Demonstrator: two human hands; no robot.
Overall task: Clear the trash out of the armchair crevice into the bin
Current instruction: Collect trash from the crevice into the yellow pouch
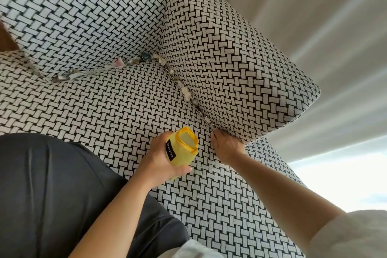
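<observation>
The left hand (162, 159) grips a small yellow bin (180, 156), held mouth-up just beside the armrest (230, 58). The right hand (228, 146) digs its fingers into the crevice (201, 109) at the armrest's front end; whether they pinch anything, I cannot tell. Trash (186, 91) lines the crevice further back along the armrest.

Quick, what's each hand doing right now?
Left hand: holds the yellow bin.
Right hand: fingertips buried in the armchair crevice; grip cannot be told.
</observation>
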